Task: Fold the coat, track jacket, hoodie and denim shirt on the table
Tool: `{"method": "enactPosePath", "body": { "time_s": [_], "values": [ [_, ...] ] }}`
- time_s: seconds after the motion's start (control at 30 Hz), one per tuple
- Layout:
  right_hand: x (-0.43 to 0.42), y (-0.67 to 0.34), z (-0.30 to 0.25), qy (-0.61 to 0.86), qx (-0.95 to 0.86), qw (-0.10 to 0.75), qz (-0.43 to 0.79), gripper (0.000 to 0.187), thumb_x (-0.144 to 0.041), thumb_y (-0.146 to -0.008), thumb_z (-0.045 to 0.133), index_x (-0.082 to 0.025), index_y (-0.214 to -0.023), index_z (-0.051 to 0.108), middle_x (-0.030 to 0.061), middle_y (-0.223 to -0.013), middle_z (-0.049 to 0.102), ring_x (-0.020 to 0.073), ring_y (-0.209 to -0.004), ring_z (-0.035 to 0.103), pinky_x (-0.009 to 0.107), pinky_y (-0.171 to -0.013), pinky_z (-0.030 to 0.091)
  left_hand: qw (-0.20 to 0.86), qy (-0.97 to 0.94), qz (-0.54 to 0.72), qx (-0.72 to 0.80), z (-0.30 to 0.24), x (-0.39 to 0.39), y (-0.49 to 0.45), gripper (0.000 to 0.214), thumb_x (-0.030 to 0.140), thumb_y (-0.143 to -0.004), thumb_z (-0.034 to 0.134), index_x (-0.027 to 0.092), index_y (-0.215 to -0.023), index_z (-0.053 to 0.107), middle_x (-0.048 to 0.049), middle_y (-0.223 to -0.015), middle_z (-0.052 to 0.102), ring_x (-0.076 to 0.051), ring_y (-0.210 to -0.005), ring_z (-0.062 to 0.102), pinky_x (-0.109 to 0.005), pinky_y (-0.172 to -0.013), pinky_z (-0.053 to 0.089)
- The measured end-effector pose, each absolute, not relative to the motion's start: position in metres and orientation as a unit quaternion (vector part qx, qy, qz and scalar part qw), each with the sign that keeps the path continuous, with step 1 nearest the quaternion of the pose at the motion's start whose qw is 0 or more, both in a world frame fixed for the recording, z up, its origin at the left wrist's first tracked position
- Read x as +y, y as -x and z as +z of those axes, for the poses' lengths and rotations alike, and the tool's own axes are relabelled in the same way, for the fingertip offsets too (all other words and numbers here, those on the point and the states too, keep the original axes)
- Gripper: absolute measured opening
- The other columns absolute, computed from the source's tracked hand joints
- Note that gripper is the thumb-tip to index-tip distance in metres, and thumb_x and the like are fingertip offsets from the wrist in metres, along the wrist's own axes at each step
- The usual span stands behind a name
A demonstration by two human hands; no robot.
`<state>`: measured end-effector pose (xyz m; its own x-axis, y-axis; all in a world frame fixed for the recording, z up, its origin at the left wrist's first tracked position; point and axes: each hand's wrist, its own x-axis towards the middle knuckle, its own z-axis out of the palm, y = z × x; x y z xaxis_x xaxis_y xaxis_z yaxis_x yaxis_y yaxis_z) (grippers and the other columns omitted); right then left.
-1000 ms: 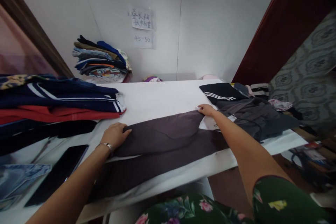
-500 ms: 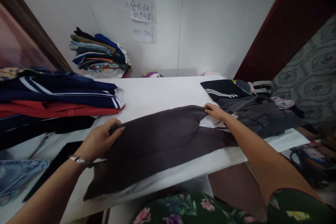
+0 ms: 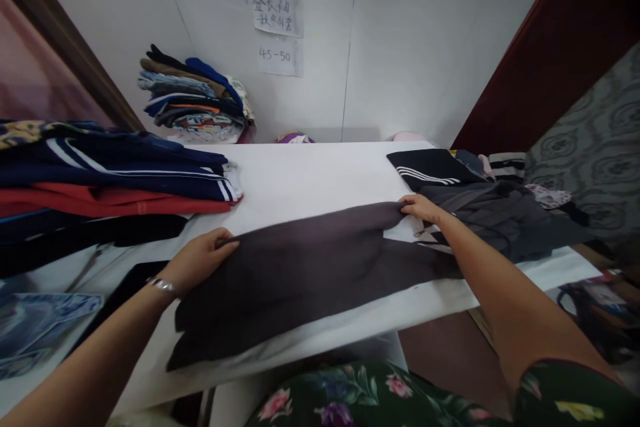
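Note:
A dark brown-grey garment [image 3: 310, 273] lies spread across the white table [image 3: 310, 173] in front of me. My left hand [image 3: 200, 259] grips its upper left edge, fingers curled over the fabric. My right hand [image 3: 419, 207] pinches the garment's upper right corner, next to a heap of dark grey clothes [image 3: 495, 213]. A metal bracelet [image 3: 161, 284] sits on my left wrist.
A stack of navy, red and black folded clothes [image 3: 110, 180] fills the table's left side. Another folded pile [image 3: 195, 103] stands against the back wall under paper notes [image 3: 277, 30]. A black striped garment [image 3: 430, 168] lies at right. A dark phone [image 3: 130, 283] rests near my left wrist.
Both hands have lifted the garment's upper layer and spread it back over the lower part, so it now lies wider and flatter. My left hand shifted slightly left.

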<state>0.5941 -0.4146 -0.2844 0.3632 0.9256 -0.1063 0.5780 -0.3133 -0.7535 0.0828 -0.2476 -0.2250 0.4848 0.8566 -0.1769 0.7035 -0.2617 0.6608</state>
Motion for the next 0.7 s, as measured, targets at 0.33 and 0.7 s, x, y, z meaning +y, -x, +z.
{"method": "enactPosePath", "body": {
  "time_s": [0.33, 0.7],
  "values": [
    [-0.405, -0.599, -0.282, 0.782, -0.483, 0.28, 0.278, 0.014, -0.029, -0.063, 0.062, -0.018, -0.067, 0.07, -0.0023, -0.059, 0.065, 0.0139, -0.059, 0.057, 0.024, -0.06, 0.046, 0.361, -0.803, 0.059, 0.47, -0.239, -0.213, -0.082, 0.042, 0.062, -0.068, 0.053, 0.02, -0.073, 0.058, 0.0009, -0.064, 0.062, -0.018, -0.063, 0.058, -0.028, -0.057, 0.044],
    [-0.408, -0.579, -0.258, 0.805, -0.461, 0.352, 0.126, 0.026, -0.027, -0.076, 0.057, -0.016, -0.094, 0.072, 0.0068, -0.091, 0.073, 0.0209, -0.086, 0.065, 0.033, -0.085, 0.049, 0.415, -0.76, 0.046, 0.499, -0.241, -0.216, -0.082, 0.042, 0.062, -0.067, 0.057, 0.02, -0.074, 0.055, 0.0024, -0.059, 0.06, -0.017, -0.057, 0.055, -0.027, -0.053, 0.041]
  ]
}}
